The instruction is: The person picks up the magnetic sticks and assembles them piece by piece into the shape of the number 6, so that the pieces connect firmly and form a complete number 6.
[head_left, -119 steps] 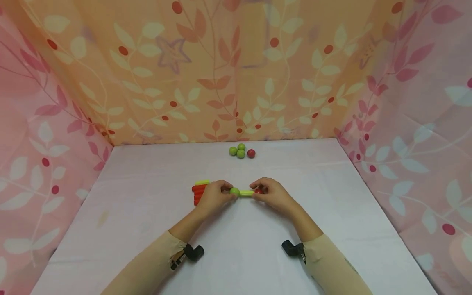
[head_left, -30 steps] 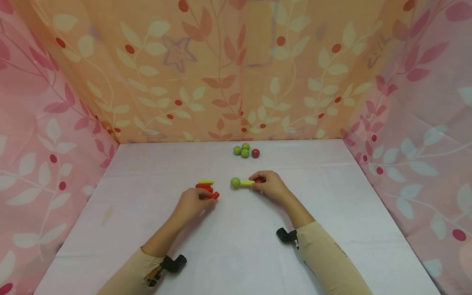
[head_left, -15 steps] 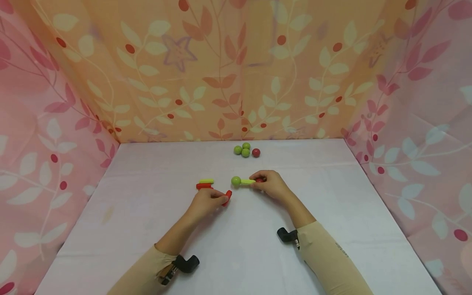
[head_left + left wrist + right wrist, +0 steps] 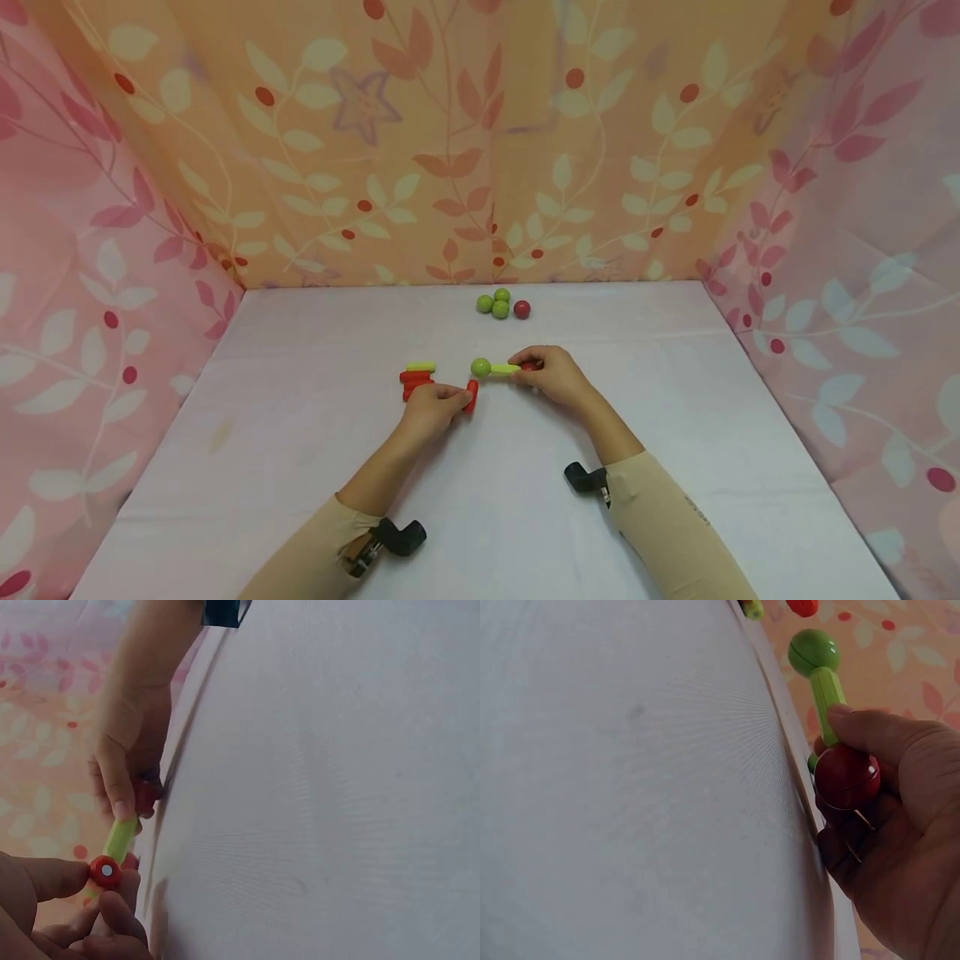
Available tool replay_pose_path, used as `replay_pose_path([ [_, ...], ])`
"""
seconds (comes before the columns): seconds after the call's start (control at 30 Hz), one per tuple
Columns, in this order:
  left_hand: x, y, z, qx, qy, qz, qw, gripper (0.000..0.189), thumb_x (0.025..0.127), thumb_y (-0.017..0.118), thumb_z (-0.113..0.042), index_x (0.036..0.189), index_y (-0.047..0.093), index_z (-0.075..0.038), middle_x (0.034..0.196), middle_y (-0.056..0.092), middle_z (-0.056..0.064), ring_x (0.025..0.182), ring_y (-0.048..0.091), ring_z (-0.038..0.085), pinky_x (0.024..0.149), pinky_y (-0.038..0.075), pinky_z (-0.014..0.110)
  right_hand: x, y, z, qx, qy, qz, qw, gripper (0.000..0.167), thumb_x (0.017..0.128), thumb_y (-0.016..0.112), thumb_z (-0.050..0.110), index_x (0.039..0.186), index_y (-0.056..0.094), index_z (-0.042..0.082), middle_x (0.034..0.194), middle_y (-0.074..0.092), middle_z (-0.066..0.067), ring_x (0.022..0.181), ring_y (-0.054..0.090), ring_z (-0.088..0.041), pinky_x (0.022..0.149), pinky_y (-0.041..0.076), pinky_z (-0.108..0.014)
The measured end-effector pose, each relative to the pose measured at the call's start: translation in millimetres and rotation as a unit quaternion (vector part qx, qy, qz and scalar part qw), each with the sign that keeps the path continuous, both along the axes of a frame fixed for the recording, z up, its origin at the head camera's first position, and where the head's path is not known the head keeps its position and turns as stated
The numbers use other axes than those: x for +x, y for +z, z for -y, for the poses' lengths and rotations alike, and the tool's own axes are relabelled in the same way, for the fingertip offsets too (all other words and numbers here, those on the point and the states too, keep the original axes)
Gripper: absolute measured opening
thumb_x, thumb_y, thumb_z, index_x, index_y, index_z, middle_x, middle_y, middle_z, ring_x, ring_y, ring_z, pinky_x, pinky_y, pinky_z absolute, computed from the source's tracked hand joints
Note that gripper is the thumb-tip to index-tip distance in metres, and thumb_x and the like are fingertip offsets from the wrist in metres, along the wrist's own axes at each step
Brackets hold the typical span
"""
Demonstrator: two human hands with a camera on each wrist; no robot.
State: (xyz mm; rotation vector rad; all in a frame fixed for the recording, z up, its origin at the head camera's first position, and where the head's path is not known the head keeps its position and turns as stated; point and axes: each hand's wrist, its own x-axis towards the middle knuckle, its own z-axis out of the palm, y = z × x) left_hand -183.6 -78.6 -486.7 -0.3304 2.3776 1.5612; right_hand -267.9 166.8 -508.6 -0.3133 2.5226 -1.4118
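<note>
My left hand [image 4: 431, 410] pinches a red magnetic rod [image 4: 472, 397] between thumb and fingers, its length pointing away from me in the head view. The rod's near end shows a pale round dot in the left wrist view. My right hand [image 4: 555, 372] grips a yellow-green magnetic rod [image 4: 827, 697] near one end. A red ball [image 4: 847, 777] sits at that end, partly covered by my fingers in the head view. At the rod's other end is a green ball [image 4: 481, 367], just beyond the red rod's tip.
Left of my left hand lie red rods [image 4: 416, 377], partly hidden by that hand, with a yellow-green rod [image 4: 421, 367] behind them. Farther back on the white table [image 4: 337, 325] are three green balls [image 4: 485, 304] and a red ball [image 4: 522, 309]. Patterned cloth walls [image 4: 450, 167] stand around the table.
My left hand left the green ball, picked a red rod from the row, carried it right and turned it lengthwise. My right hand keeps its grip, slightly farther from me than four seconds ago.
</note>
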Motion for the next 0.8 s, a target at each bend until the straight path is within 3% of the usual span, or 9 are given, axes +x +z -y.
replay_pose_path([
  [0.23,-4.7,-3.6,-3.4,0.009,0.004,-0.005,0.9999,0.025,0.096,0.072,-0.029,0.108,0.078,-0.008,0.082,0.069,0.008,0.073,0.062,0.020,0.064,0.048,0.026,0.1,2.6,-0.8,-0.005,0.012,0.003,0.9999,0.020,0.088,0.082,0.023,0.108,0.078,0.022,0.098,0.070,-0.002,0.088,0.059,-0.019,0.070,0.052,-0.028],
  [0.53,-8.1,-8.2,-6.3,0.023,-0.001,-0.007,0.9997,0.024,0.095,0.074,-0.029,0.105,0.078,-0.008,0.079,0.070,0.007,0.070,0.060,0.020,0.063,0.046,0.026,-1.4,-2.3,-2.8,-0.002,0.022,0.000,0.9997,0.021,0.088,0.082,0.025,0.109,0.078,0.022,0.096,0.070,-0.001,0.086,0.060,-0.019,0.070,0.052,-0.029],
  [0.8,-8.2,-9.7,-7.4,0.005,-0.014,-0.039,0.9991,0.021,0.093,0.076,-0.026,0.101,0.078,-0.006,0.078,0.071,0.007,0.065,0.060,0.017,0.060,0.047,0.026,0.7,0.0,-2.2,-0.003,0.023,0.003,0.9997,0.021,0.088,0.083,0.026,0.108,0.078,0.021,0.096,0.070,-0.001,0.088,0.058,-0.018,0.071,0.051,-0.029],
])
